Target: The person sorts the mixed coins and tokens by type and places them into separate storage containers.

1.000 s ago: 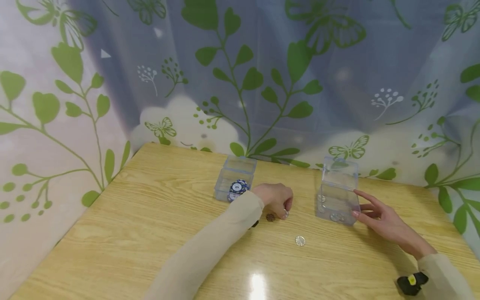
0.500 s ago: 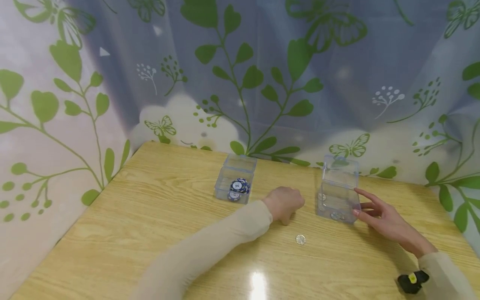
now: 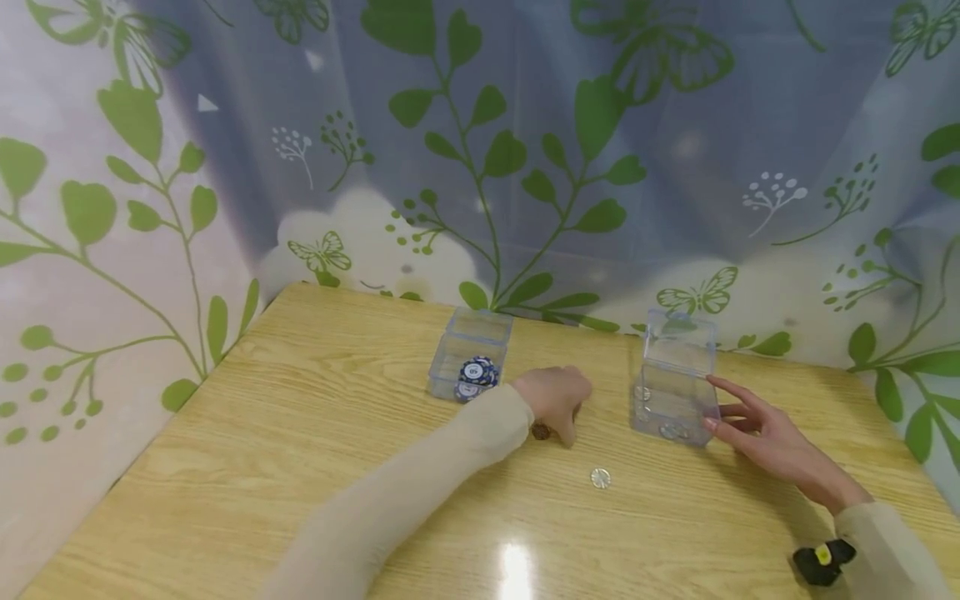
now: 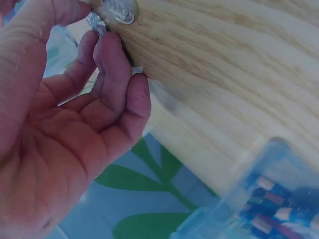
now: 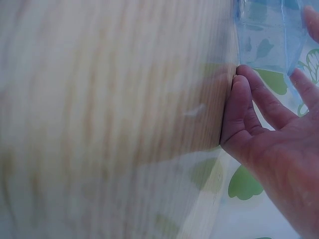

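Observation:
My left hand (image 3: 553, 398) is low over the table between two clear plastic boxes. In the left wrist view its thumb and fingertips pinch a shiny silver coin (image 4: 97, 22), partly hidden by the fingers. Another silver piece (image 4: 119, 10) lies just beyond. Beside the hand sits a brown coin (image 3: 541, 431). Closer to me on the wood is a silver coin (image 3: 600, 478). With its fingers spread, my right hand (image 3: 772, 442) touches the right side of the right box (image 3: 675, 400), whose lid stands up; several silver coins (image 3: 673, 431) lie inside.
At the left, the other clear box (image 3: 444, 371), lid raised, holds several blue-and-white poker chips (image 3: 477, 372). Both boxes stand near the back edge of the wooden table (image 3: 337, 392), in front of a leaf-print curtain (image 3: 675, 200).
My left hand moved right toward the right box, then came back left beside the brown coin, which shows again. The right hand has kept its place on the box.

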Demonstrator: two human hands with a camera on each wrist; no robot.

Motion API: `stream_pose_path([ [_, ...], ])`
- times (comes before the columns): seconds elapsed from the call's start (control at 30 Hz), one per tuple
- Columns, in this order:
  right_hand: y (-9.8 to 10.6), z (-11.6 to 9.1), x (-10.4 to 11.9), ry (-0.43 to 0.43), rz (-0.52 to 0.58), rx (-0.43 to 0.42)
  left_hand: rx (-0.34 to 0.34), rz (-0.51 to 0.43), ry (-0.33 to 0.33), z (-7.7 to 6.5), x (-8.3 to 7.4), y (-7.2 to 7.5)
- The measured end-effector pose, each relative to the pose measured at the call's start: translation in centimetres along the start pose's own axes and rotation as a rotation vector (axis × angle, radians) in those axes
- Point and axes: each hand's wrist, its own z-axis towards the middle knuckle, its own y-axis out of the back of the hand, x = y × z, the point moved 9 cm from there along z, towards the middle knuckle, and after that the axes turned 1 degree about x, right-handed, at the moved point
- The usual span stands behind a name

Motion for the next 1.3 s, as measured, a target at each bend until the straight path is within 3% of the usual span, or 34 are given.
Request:
stream_pose_path([
  [0.23, 0.2, 0.1, 0.0, -0.005, -0.005, -0.012, 0.002, -0.134, -0.007, 0.2, 1.3, -0.2],
  [0.37, 0.1, 0.0, 0.0, -0.007, 0.007, -0.011, -0.033, -0.282, -0.025, -0.2, 2.4, -0.4],
  [0.5, -0.1, -0.1, 0.1, 0.002, 0.008, -0.009, -0.079, -0.359, -0.045, -0.6, 3.0, -0.2],
  [0.67, 0.0, 0.0, 0.3, 0.004, 0.000, -0.015, -0.095, -0.313, -0.092, -0.5, 2.4, 0.2],
  [0.9, 0.0, 0.1, 0.3, 0.004, 0.001, -0.010, -0.119, -0.215, -0.099, -0.6, 2.2, 0.7],
  [1.13, 0.0, -0.1, 0.1, -0.007, 0.002, 0.001, -0.099, -0.286, -0.023, -1.2, 3.5, 0.3],
  [1.3, 0.0, 0.0, 0.1, -0.007, -0.001, 0.003, -0.062, -0.275, 0.024, -1.2, 3.7, 0.5],
])
